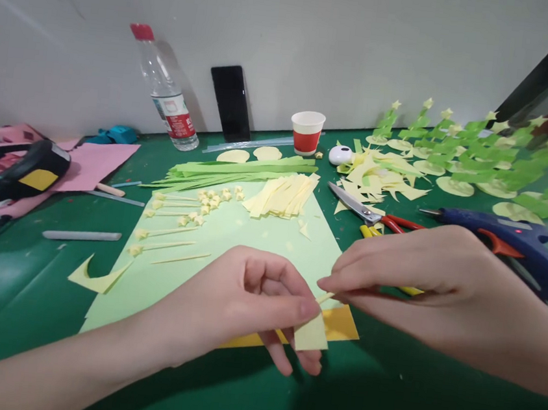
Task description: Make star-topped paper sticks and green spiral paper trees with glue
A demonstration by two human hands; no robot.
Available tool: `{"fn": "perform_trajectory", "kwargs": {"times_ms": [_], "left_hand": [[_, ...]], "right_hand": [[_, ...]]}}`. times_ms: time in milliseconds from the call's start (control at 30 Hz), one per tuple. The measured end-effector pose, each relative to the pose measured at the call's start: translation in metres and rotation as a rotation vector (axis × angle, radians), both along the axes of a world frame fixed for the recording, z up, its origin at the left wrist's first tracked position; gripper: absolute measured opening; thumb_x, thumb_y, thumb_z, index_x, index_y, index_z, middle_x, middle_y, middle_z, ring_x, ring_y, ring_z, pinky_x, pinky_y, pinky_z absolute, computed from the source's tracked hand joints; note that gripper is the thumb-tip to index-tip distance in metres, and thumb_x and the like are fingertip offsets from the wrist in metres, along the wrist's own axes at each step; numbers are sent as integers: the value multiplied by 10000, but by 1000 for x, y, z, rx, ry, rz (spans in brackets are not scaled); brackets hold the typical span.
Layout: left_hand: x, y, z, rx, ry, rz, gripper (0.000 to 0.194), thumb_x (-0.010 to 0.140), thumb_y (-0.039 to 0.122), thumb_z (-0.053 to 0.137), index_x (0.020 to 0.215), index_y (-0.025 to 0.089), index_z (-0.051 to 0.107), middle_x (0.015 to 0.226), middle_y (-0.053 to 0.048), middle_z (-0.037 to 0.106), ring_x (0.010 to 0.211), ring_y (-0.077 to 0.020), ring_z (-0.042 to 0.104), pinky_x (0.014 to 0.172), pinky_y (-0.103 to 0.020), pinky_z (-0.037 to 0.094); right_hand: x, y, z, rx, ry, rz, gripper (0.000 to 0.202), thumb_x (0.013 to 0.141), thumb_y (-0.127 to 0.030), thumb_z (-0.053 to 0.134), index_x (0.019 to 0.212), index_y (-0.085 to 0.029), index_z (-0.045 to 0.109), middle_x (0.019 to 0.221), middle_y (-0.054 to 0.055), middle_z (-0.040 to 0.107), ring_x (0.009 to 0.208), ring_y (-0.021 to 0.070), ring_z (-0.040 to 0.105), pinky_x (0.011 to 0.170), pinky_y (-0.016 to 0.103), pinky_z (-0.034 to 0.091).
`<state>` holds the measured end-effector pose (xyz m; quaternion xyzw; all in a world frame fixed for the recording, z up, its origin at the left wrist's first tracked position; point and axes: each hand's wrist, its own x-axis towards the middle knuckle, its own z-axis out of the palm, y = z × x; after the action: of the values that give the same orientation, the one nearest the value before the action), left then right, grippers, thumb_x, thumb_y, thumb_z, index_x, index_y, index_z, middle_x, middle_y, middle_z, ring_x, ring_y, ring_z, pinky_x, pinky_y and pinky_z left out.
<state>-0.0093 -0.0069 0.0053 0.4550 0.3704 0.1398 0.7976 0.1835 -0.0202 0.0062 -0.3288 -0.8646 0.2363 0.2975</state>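
My left hand (pixel 249 300) pinches a small pale yellow paper piece (pixel 312 335) between thumb and fingers, above the front edge of the light green sheet (pixel 269 247). Close beside it, my right hand (pixel 407 284) has thumb and fingertips closed on a thin pale stick-like piece (pixel 325 298) that meets the yellow paper at my left thumb; I cannot tell whether it is a toothpick or a paper strip. On the green sheet lie toothpicks tipped with small paper stars (pixel 162 245), several loose stars (pixel 204 204) and a pile of pale yellow strips (pixel 285 195).
Scissors (pixel 357 204), yellow-handled pliers (pixel 368 231) and a blue glue gun (pixel 490 237) lie to the right. Behind stand a bottle (pixel 172 103), a phone (pixel 232 103), a paper cup (pixel 307 133) and several green paper plants (pixel 461 146). Black tape (pixel 38 167) sits at left.
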Motion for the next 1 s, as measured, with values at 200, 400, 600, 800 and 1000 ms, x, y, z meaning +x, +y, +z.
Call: {"fn": "perform_trajectory", "kwargs": {"times_ms": [200, 400, 600, 800, 1000], "left_hand": [[1, -1, 2, 12, 54, 3, 145, 668, 48, 686, 627, 164, 609, 524, 71, 653, 556, -79, 660, 482, -101, 498], [0, 0, 0, 14, 53, -86, 99, 753, 136, 614, 682, 163, 678, 559, 38, 674, 532, -76, 647, 523, -128, 499], [-3, 2, -2, -66, -65, -154, 141, 804, 188, 571, 752, 142, 693, 632, -26, 720, 646, -129, 691, 613, -170, 508], [-5, 0, -4, -138, -112, -139, 144, 798, 213, 586, 748, 143, 701, 738, -47, 733, 710, -141, 689, 630, -185, 503], [2, -2, -7, 20, 5, -15, 82, 687, 144, 663, 665, 185, 730, 680, 9, 702, 741, -118, 639, 730, -183, 476]], "right_hand": [[-1, 3, 11, -237, -56, 33, 115, 797, -214, 582, 713, -165, 644, 639, -20, 621, 541, 65, 527, 467, 152, 377], [-3, 1, 9, -317, -55, 23, 176, 801, -175, 552, 641, -178, 628, 584, -36, 588, 507, 59, 498, 459, 155, 353], [-3, 1, 9, -324, -35, 1, 185, 803, -141, 541, 625, -175, 575, 546, -65, 536, 465, 39, 443, 445, 155, 323], [-2, 2, 11, -302, 1, 31, 164, 799, -110, 545, 650, -169, 575, 604, -62, 546, 517, 36, 468, 485, 135, 359], [-1, 2, 7, -253, 64, 74, 78, 801, -130, 561, 747, -176, 593, 798, -35, 607, 656, 46, 543, 572, 122, 419]]}}
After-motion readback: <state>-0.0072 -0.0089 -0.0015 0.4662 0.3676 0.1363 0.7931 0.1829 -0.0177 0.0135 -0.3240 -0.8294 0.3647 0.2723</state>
